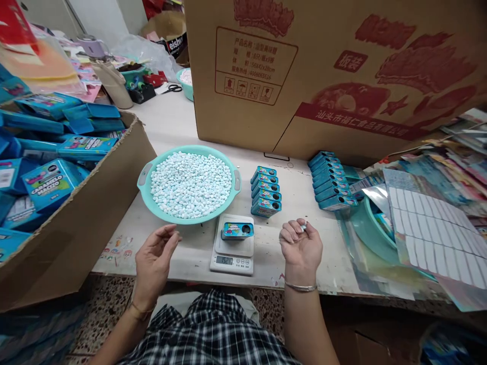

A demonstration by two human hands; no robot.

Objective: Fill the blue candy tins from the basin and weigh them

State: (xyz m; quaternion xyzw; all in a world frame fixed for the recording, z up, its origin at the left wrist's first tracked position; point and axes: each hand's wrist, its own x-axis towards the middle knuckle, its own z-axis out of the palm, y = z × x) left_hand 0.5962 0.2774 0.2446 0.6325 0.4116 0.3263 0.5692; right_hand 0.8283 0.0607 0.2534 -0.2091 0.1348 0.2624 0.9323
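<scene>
My left hand (154, 258) is held just in front of the bowl's near rim, its fingers loosely bent, thumb apart from them and nothing visible between. Pinched between thumb and forefinger of my right hand (302, 246) is a small pale candy (303, 227); the other fingers are curled. Between my hands a white digital scale (233, 248) shows lit digits. On its plate stands a blue candy box (237, 230) with a round dark hole on top. A turquoise bowl (190, 221) is filled with pale candies (190, 182).
Several blue boxes (265, 190) form a row behind the scale; another row (332, 180) stands right. A carton of blue boxes (114, 167) borders the left. A tall cardboard box (251, 116) blocks the back. Sheets (437, 228) cover a green basin (367, 228) at right.
</scene>
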